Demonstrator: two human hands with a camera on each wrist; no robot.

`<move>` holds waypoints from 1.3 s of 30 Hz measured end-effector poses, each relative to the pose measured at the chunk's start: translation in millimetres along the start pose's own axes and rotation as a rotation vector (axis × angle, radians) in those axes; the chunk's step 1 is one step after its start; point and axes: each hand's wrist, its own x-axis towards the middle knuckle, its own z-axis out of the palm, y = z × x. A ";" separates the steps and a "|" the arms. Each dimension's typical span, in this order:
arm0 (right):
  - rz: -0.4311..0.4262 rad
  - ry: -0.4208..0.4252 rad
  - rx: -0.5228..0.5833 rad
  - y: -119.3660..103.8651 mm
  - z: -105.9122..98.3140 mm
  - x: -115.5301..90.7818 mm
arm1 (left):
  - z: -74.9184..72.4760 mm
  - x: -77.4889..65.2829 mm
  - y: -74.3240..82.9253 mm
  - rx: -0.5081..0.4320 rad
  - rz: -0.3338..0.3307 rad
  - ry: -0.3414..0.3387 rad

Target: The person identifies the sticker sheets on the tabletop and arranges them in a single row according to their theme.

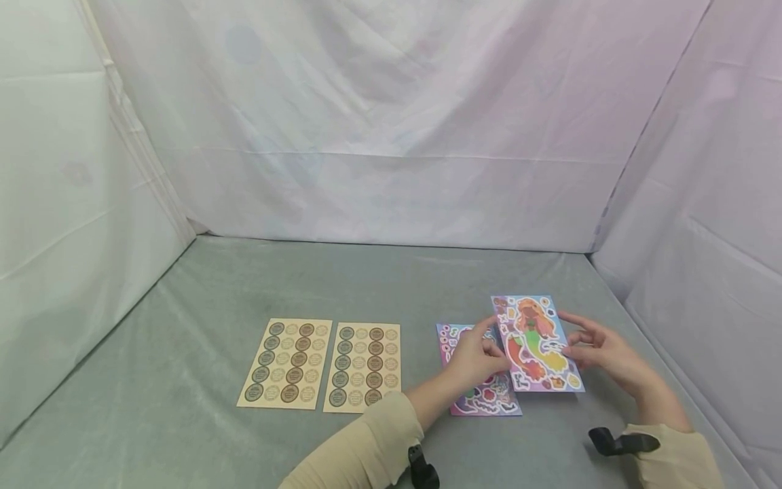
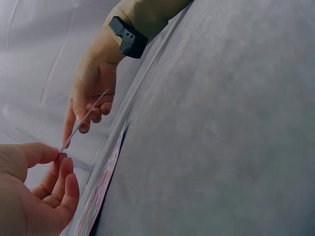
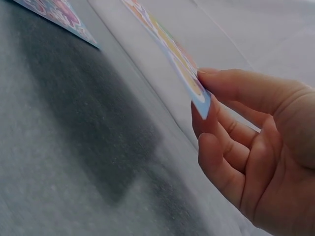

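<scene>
A mermaid sticker sheet (image 1: 539, 346) is held above the table at the right, seen edge-on in the left wrist view. My left hand (image 1: 475, 356) pinches its left edge between thumb and fingers. On the opposite edge my right hand (image 1: 605, 350) grips the sheet, and the right wrist view shows the thumb on its printed face near a corner. Beneath and to the left lies another colourful sticker sheet (image 1: 485, 405), flat on the table and partly covered by the left hand and the raised sheet.
Two tan sheets of round labels, a left one (image 1: 284, 363) and a right one (image 1: 364, 367), lie side by side left of the hands. Grey cloth covers the table (image 1: 391, 285). White curtains (image 1: 379, 122) stand around the back and sides.
</scene>
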 end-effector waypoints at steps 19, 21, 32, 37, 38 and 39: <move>-0.005 -0.024 -0.016 12.9 -10.7 -2.2 | 17.2 -0.2 2.3 0.086 -0.072 0.031; -0.008 -0.032 -0.014 14.2 -11.7 -2.5 | 18.8 -0.1 2.5 0.099 -0.078 0.036; 0.041 -0.093 -0.012 16.9 -16.7 -1.9 | 25.3 -1.7 6.2 0.138 -0.119 0.046; 0.040 -0.115 -0.015 18.9 -17.9 -2.2 | 26.2 -2.6 8.5 0.160 -0.135 0.040; 0.038 -0.120 -0.013 19.4 -18.2 -2.5 | 26.6 -2.9 8.9 0.161 -0.140 0.039; 0.035 -0.126 -0.012 19.9 -18.5 -2.7 | 27.1 -3.2 9.1 0.153 -0.148 0.036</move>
